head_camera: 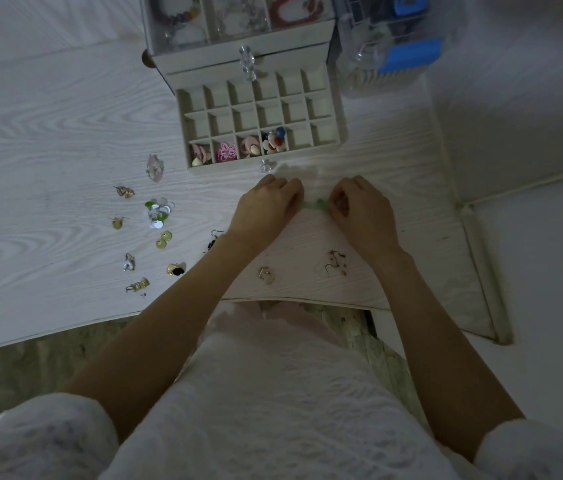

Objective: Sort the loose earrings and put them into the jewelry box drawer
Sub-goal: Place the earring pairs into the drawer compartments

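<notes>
While both hands are working at worktop (65, 133) centre, green earring pair (315, 204) is stretching between them: left hand (268, 206) pinching one end, right hand (359, 206) pinching other. Step in hand, by my reading: pairing greens before stowing. Next move calling for carry toward 12 o'clock into free cell of drawer (261, 121); near row already holding four sets. Loose earrings (159, 213) lying at 9 o'clock. No readable writing or brand anywhere.

The bench (48, 161) is white with grey woodgrain. In the pale grey drawer (340, 133), the front row holds pink earrings (226, 151); just below it, a green earring (314, 204).
</notes>
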